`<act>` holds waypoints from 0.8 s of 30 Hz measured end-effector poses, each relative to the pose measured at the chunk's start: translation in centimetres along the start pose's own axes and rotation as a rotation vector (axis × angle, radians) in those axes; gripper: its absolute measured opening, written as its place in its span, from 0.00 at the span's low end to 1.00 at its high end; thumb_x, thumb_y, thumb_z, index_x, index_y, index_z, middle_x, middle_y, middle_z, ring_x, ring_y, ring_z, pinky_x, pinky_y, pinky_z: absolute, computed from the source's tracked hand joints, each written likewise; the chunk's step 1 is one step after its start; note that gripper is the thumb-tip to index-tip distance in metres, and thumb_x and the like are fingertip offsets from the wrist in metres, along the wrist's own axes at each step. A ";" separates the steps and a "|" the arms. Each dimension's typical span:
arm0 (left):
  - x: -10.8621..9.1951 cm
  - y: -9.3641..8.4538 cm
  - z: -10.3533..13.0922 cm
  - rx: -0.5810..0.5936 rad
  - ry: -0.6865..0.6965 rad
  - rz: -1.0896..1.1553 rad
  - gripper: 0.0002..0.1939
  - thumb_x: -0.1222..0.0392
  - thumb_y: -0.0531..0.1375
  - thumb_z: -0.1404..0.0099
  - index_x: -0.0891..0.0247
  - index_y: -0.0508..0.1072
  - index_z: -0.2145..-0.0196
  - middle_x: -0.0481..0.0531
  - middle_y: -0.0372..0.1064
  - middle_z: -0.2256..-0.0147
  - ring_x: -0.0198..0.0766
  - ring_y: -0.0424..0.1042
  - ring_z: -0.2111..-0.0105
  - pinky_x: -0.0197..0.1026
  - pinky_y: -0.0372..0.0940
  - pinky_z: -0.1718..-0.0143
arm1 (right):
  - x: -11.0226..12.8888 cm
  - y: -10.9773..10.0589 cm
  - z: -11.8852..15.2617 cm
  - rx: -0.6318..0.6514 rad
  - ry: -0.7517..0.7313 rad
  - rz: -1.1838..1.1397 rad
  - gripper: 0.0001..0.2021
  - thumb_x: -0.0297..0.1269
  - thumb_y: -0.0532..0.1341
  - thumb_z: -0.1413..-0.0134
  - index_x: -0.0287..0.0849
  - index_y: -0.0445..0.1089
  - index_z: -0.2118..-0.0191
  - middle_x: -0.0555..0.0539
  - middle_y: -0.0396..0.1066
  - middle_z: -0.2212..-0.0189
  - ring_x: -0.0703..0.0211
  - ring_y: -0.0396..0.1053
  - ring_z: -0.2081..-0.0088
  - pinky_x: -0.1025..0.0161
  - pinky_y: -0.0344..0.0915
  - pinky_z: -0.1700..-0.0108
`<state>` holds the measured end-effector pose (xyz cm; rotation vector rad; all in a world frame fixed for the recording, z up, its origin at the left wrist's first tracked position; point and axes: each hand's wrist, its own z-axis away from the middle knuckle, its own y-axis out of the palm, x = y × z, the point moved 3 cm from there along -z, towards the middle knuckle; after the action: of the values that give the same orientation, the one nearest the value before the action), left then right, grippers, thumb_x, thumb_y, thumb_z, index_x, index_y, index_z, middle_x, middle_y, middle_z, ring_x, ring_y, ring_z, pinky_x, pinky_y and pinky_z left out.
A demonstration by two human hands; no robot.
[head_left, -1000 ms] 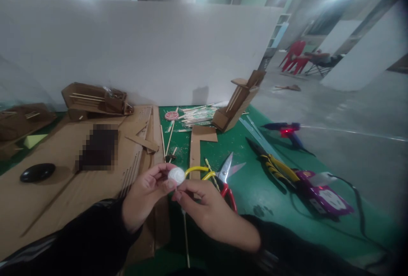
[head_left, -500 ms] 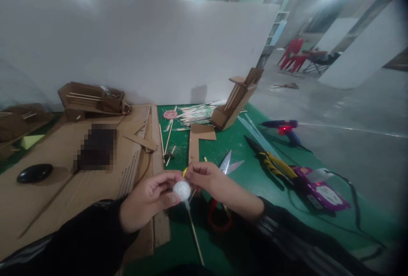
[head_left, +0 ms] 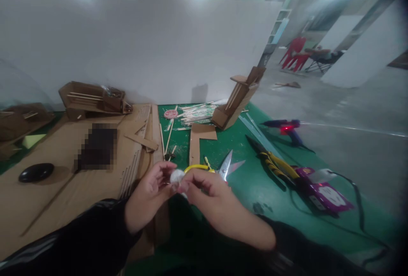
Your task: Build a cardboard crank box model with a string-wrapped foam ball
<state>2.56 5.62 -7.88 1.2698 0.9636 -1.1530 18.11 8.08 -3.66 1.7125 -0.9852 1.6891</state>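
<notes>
My left hand (head_left: 148, 195) and my right hand (head_left: 212, 201) meet low in the middle of the view, above the edge between the cardboard sheet (head_left: 63, 182) and the green mat (head_left: 255, 182). Both pinch a small white round piece (head_left: 176, 177) between their fingertips. The thin wooden stick seen under it earlier is hidden by my right hand. Just beyond my fingers lie open scissors (head_left: 228, 166) with a yellow loop handle (head_left: 196, 167).
Cardboard models stand at the back left (head_left: 92, 99) and back middle (head_left: 237, 103). Wooden sticks (head_left: 194, 114) lie near the white wall. A glue gun (head_left: 287, 128), yellow-black pliers (head_left: 274, 161), a purple device (head_left: 321, 193) with cable, and a black oval object (head_left: 35, 172) lie around.
My right hand has come back from the scissors to the white piece and now covers the stick. The white piece sits slightly higher and left than half a second ago.
</notes>
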 end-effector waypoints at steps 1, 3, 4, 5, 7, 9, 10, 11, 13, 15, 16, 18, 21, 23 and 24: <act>-0.1 0.0 0.0 -0.002 -0.009 0.036 0.22 0.54 0.69 0.44 0.59 0.71 0.52 0.51 0.73 0.60 0.39 0.71 0.59 0.38 0.64 0.56 | 0.0 0.3 0.2 0.010 -0.028 0.035 0.09 0.35 0.57 0.40 0.39 0.68 0.70 0.52 0.64 0.75 0.65 0.59 0.71 0.67 0.56 0.69; -0.3 -0.1 0.0 0.003 -0.051 0.110 0.25 0.54 0.70 0.44 0.58 0.72 0.50 0.52 0.74 0.59 0.39 0.72 0.58 0.38 0.65 0.56 | -0.2 0.8 0.3 0.021 -0.053 0.080 0.09 0.34 0.56 0.39 0.39 0.68 0.69 0.52 0.64 0.74 0.65 0.59 0.71 0.67 0.56 0.68; -0.3 -0.2 0.0 -0.005 -0.073 0.138 0.24 0.54 0.70 0.45 0.59 0.74 0.51 0.51 0.74 0.60 0.38 0.72 0.59 0.36 0.65 0.57 | -0.4 0.9 0.3 0.023 -0.052 0.091 0.09 0.35 0.56 0.39 0.39 0.68 0.70 0.52 0.64 0.74 0.64 0.59 0.71 0.67 0.56 0.68; -0.4 -0.3 0.0 -0.023 -0.091 0.159 0.23 0.54 0.71 0.46 0.59 0.75 0.53 0.51 0.75 0.61 0.37 0.72 0.60 0.35 0.65 0.58 | -0.7 0.9 0.3 0.021 -0.048 0.093 0.10 0.36 0.56 0.38 0.39 0.68 0.70 0.51 0.64 0.74 0.64 0.59 0.71 0.66 0.56 0.68; -0.5 -0.5 -0.1 -0.058 -0.104 0.185 0.23 0.55 0.73 0.50 0.60 0.76 0.56 0.50 0.76 0.62 0.35 0.73 0.63 0.34 0.66 0.61 | -1.1 0.9 0.1 0.005 -0.031 0.087 0.11 0.38 0.56 0.39 0.39 0.67 0.71 0.52 0.62 0.75 0.64 0.58 0.72 0.66 0.55 0.69; -0.6 -0.6 -0.2 -0.071 -0.102 0.186 0.22 0.56 0.74 0.51 0.61 0.77 0.58 0.49 0.76 0.64 0.34 0.73 0.65 0.34 0.67 0.63 | -1.4 0.8 0.0 -0.006 -0.023 0.075 0.12 0.39 0.57 0.39 0.39 0.66 0.72 0.52 0.61 0.77 0.65 0.57 0.73 0.66 0.54 0.70; -0.5 -0.7 -0.2 -0.073 -0.098 0.185 0.22 0.56 0.74 0.51 0.61 0.77 0.59 0.49 0.76 0.64 0.34 0.73 0.65 0.34 0.67 0.63 | -1.5 0.8 -0.1 -0.005 -0.022 0.066 0.13 0.39 0.57 0.39 0.39 0.66 0.73 0.53 0.61 0.77 0.65 0.57 0.73 0.67 0.54 0.71; -0.5 -0.7 -0.2 -0.077 -0.090 0.188 0.21 0.56 0.74 0.51 0.61 0.77 0.59 0.49 0.76 0.65 0.33 0.73 0.65 0.33 0.67 0.63 | -1.7 0.8 -0.1 0.004 -0.020 0.057 0.13 0.39 0.57 0.39 0.39 0.65 0.73 0.53 0.61 0.77 0.65 0.56 0.74 0.67 0.53 0.72; -0.5 -0.6 -0.2 -0.085 -0.073 0.205 0.21 0.55 0.73 0.50 0.62 0.76 0.59 0.48 0.76 0.65 0.33 0.73 0.65 0.33 0.66 0.62 | -1.9 1.0 -0.1 0.034 -0.009 0.034 0.12 0.38 0.57 0.40 0.39 0.66 0.73 0.53 0.61 0.77 0.66 0.55 0.74 0.67 0.52 0.73; -0.4 -0.5 0.0 -0.084 -0.064 0.235 0.21 0.55 0.73 0.50 0.61 0.76 0.59 0.49 0.76 0.64 0.33 0.73 0.64 0.33 0.66 0.60 | -2.4 1.2 -0.3 0.060 0.029 0.006 0.10 0.37 0.57 0.40 0.39 0.68 0.71 0.54 0.61 0.77 0.67 0.56 0.75 0.68 0.52 0.72; -0.5 -0.4 0.0 -0.078 -0.064 0.242 0.21 0.55 0.73 0.49 0.61 0.76 0.58 0.49 0.76 0.63 0.33 0.73 0.63 0.33 0.66 0.60 | -2.7 1.2 -0.4 0.064 0.052 -0.007 0.09 0.36 0.57 0.41 0.39 0.68 0.70 0.54 0.61 0.77 0.67 0.57 0.75 0.68 0.53 0.72; -0.7 -0.4 0.2 -0.047 -0.060 0.231 0.21 0.55 0.72 0.47 0.61 0.75 0.56 0.50 0.76 0.61 0.34 0.72 0.61 0.34 0.65 0.58 | -3.3 1.0 -0.7 0.054 0.095 -0.022 0.08 0.34 0.57 0.42 0.39 0.69 0.70 0.54 0.61 0.77 0.67 0.59 0.74 0.68 0.54 0.71; -1.2 -0.7 0.3 0.040 -0.035 0.138 0.18 0.55 0.68 0.42 0.60 0.74 0.54 0.51 0.75 0.59 0.35 0.71 0.58 0.34 0.64 0.54 | -4.0 0.3 -1.2 0.038 0.152 -0.027 0.07 0.32 0.58 0.45 0.39 0.68 0.73 0.55 0.61 0.78 0.67 0.57 0.76 0.69 0.52 0.73; -1.6 -0.9 0.4 0.082 -0.022 0.042 0.18 0.54 0.67 0.40 0.60 0.73 0.54 0.51 0.74 0.59 0.36 0.71 0.57 0.34 0.63 0.54 | -4.2 -0.3 -1.5 0.026 0.200 -0.045 0.08 0.32 0.58 0.45 0.40 0.66 0.74 0.55 0.61 0.80 0.68 0.56 0.78 0.69 0.51 0.76; -1.8 -1.0 0.4 0.097 -0.022 -0.005 0.18 0.53 0.67 0.40 0.60 0.73 0.54 0.51 0.74 0.59 0.36 0.70 0.57 0.34 0.63 0.54 | -4.2 -0.7 -1.7 0.018 0.225 -0.061 0.08 0.33 0.58 0.46 0.40 0.65 0.74 0.55 0.61 0.80 0.69 0.55 0.79 0.69 0.51 0.76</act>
<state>1.18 5.48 -6.32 1.3299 0.9049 -1.2279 17.87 10.36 -7.60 1.5076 -0.8085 1.8083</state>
